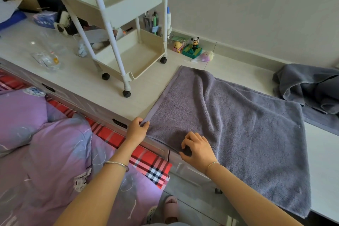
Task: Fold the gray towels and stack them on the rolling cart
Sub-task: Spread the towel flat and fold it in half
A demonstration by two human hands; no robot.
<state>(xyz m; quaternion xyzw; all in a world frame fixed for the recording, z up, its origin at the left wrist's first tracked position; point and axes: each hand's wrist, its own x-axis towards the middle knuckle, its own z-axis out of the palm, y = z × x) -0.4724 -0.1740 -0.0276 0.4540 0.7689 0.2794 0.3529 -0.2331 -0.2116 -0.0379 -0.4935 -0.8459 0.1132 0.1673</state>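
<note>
Your left hand [138, 127] is pinched shut on the towel's [238, 134] near-left corner, thumb on top of the hem. Your right hand [197, 147] sits just beside it along the same front edge, with its fingers curled down into the cloth and apparently gathering it.

The towel lies spread but rumpled on the worktop [82, 82]. Its long axis runs along the worktop's front edge, and its near side hangs over that edge. Both hands are on the left short end, so nearly all the cloth stretches away to your right. A fold from here would likely carry this end rightward over the rest. The left hand has the corner and would lead that move.

The rolling cart [128, 51] stands on the worktop beyond the towel's left end, toward the back edge and close to your left hand. A second gray towel [308, 88] lies crumpled at the worktop's far right, touching the spread one.
</note>
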